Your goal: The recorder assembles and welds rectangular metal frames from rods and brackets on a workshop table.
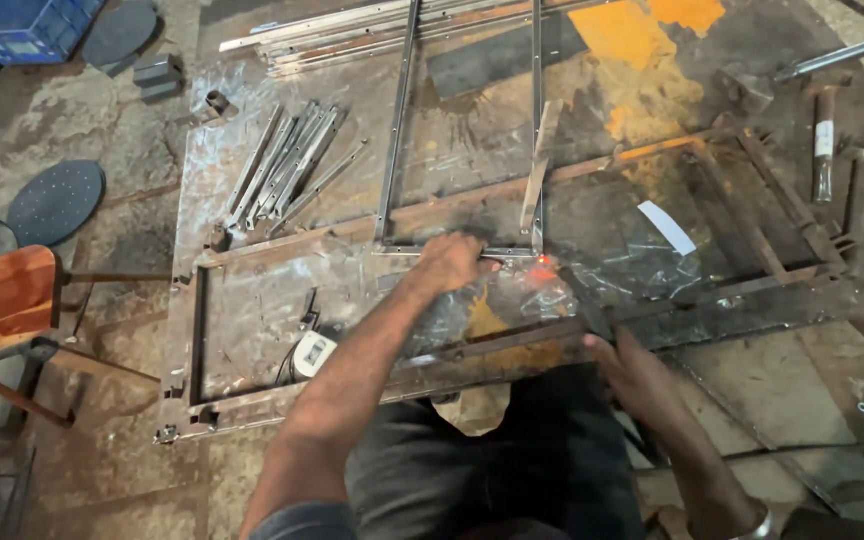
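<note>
Left hand [455, 262] clenched on a thin welding rod [504, 258] at the grey rectangular steel frame [398, 130].
Rod tip glows orange; right hand [632, 372] apparently grasps a dark flat metal bar [586, 310], grip partly hidden.

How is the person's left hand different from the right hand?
The left hand reaches far out onto the thin metal frame, closed around a slim rod beside a red glow. The right hand stays close to the body, resting on the dark bar at the near edge of the work plate. The left arm stretches long; the right is bent in. Both are bare.
</note>
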